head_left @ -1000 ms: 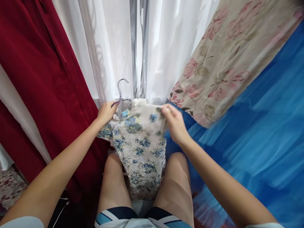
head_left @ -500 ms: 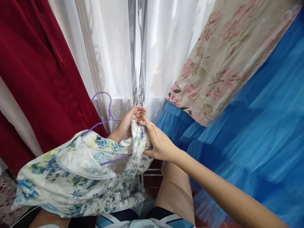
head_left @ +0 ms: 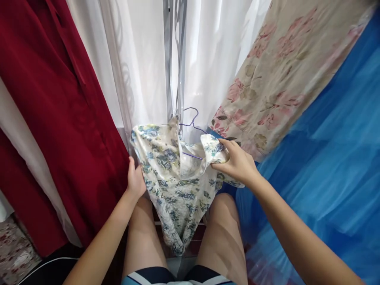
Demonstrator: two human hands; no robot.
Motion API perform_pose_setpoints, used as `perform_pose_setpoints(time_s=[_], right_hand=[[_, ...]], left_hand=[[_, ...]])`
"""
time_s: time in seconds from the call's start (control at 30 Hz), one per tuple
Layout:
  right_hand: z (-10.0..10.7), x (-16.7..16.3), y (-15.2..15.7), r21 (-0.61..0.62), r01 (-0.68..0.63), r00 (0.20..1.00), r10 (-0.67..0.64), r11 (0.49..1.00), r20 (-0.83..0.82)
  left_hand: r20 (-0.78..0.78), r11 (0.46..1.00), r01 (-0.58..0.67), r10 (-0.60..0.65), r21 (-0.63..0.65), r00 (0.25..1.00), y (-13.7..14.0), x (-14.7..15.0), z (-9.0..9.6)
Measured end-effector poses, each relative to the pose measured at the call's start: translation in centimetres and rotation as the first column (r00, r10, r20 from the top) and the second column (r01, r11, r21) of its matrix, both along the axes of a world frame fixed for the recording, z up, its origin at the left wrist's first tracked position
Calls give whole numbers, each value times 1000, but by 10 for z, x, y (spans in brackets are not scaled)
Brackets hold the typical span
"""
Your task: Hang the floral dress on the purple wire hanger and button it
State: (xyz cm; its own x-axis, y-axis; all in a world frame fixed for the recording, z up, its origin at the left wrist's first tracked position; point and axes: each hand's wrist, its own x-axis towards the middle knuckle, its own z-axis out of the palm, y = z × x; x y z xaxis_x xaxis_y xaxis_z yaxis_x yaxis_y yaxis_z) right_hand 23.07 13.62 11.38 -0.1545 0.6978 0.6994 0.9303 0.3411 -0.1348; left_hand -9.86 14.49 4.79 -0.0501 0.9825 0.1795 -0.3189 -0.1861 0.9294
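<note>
Floral garment [head_left: 184, 194] observed in front of the person, between and above the two bare legs [head_left: 224, 225], against hanging white cloth [head_left: 204, 51]. Ground was white to off-white; print consisted of blue and grey-blue flower clusters with green leaves and small touches of yellow. Neckline was wide and rounded, with a narrow pale edge; paler fabric showed inside the neck hole. Upper left part was spread fairly flat, while the body looked crinkled and narrowed downward to a bunched lower end between the legs. Purple hanger [head_left: 192, 122] was at the neck: hook stood above the garment, and a length of its lower bar crossed the neck hole. Right hand [head_left: 240, 163] had its grip closed on the right shoulder part, fabric pinched between thumb and fingers. Left hand [head_left: 136, 180] was at the garment's left edge, thumb raised; fingers were partly hidden by fabric, so could not tell whether its grip was grasping or merely touching. Dark red cloth [head_left: 68, 118] hung to the left, blue ruffled fabric [head_left: 326, 178] to the right
</note>
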Motion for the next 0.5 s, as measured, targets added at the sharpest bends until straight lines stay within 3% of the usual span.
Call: perform_pose_setpoints(time_s=[0.07,0.13,0.23,0.5], right_hand=[[13,-6,1,6,-31,998,30,1000,58],[21,-11,0,21,-46,994,44,999,105],[23,-12,-3,39,-47,991,42,998,130],[27,-2,-3,41,-148,984,142,988,110]], left_hand=[[85,992,-115,110,52,990,-10,-2,-22],[74,977,-198,192,77,978,-19,-2,-42],[19,979,-195,194,57,981,-32,2,-62],[-41,987,-163,163,11,986,-43,9,-69]])
